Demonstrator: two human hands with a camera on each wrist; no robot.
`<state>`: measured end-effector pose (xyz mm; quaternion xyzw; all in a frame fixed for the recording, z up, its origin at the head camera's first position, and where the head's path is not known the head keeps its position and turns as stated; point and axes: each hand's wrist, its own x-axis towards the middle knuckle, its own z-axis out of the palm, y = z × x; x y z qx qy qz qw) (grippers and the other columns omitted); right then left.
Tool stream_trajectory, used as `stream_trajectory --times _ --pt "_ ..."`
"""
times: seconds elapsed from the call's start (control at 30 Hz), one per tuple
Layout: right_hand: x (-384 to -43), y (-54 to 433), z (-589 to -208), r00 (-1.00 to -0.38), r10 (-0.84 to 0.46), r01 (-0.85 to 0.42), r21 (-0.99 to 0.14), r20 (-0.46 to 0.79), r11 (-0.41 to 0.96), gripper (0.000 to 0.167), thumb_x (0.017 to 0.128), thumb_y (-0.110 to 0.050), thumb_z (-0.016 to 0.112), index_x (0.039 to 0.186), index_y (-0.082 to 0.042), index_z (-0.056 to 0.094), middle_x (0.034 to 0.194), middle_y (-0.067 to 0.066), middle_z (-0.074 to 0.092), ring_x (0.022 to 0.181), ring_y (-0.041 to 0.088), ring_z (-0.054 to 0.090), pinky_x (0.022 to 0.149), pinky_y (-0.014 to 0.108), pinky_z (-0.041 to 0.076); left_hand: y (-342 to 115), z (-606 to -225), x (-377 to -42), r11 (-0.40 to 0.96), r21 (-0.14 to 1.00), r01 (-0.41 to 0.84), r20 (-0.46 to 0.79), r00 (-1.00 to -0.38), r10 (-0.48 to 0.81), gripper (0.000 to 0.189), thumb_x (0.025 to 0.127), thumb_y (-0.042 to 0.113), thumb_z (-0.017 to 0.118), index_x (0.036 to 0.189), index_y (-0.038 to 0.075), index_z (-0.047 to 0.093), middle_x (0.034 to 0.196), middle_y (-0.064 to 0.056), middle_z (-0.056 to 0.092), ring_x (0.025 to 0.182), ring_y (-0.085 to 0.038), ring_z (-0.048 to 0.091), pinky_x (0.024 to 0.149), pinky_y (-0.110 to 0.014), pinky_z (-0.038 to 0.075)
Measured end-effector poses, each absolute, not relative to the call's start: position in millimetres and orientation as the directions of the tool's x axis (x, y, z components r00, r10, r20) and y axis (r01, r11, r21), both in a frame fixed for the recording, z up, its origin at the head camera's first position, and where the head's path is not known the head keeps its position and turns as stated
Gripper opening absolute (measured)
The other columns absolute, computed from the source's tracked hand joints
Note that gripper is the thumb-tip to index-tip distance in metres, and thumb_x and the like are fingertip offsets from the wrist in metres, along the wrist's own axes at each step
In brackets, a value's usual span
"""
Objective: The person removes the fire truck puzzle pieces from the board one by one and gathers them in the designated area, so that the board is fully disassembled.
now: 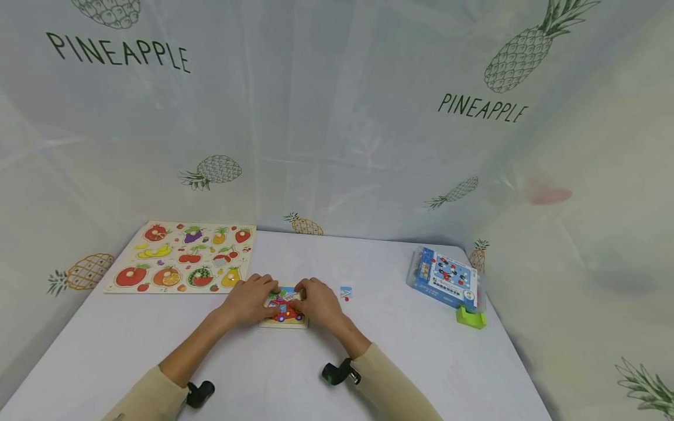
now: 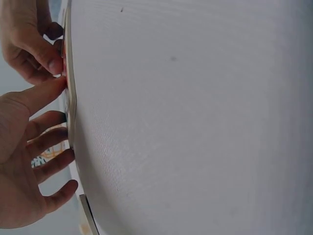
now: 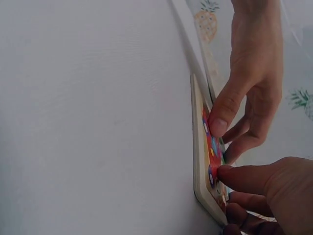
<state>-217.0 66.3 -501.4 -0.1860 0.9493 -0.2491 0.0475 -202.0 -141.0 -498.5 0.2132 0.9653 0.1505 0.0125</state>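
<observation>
A small, pale-edged puzzle board lies flat between the left hand and right hand, its bright picture of a red car partly covered by their grip. Just right of that grip, apart from the board, rests a loose blue-and-white piece with a red spot.

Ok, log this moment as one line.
left hand: thumb on car puzzle | right hand: thumb on puzzle | blue piece: on table, right of puzzle | fruit board: left of puzzle

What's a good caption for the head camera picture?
Left grip and right grip on a red car puzzle, loose piece nearby.
</observation>
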Motion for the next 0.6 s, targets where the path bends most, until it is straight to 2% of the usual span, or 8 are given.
stream_trajectory --times 0.37,0.6 --pt "-218.5 60.9 -501.7 -0.944 -0.331 -0.284 -0.473 -0.017 0.834 0.032 0.088 -0.035 0.077 0.107 -0.011 0.070 0.079 -0.005 0.056 0.067 0.009 0.050 0.059 0.024 0.041 -139.1 -498.2 -203.0 0.868 0.303 0.393 0.025 -0.914 0.405 0.043 0.085 0.043 0.078 0.115 0.013 0.069 0.124 -0.006 0.062 0.121 -0.034 0.053 0.093 -0.062 0.044" --pt "-218.5 58.7 -496.0 -0.948 -0.315 -0.249 -0.503 -0.048 0.827 0.034 0.088 -0.035 0.078 0.108 -0.010 0.069 0.080 -0.004 0.056 0.069 0.011 0.051 0.059 0.026 0.041 -139.6 -499.4 -204.2 0.873 0.306 0.381 0.020 -0.919 0.394 0.047 0.084 0.043 0.079 0.118 0.012 0.070 0.124 -0.006 0.063 0.120 -0.034 0.053 0.093 -0.061 0.044"
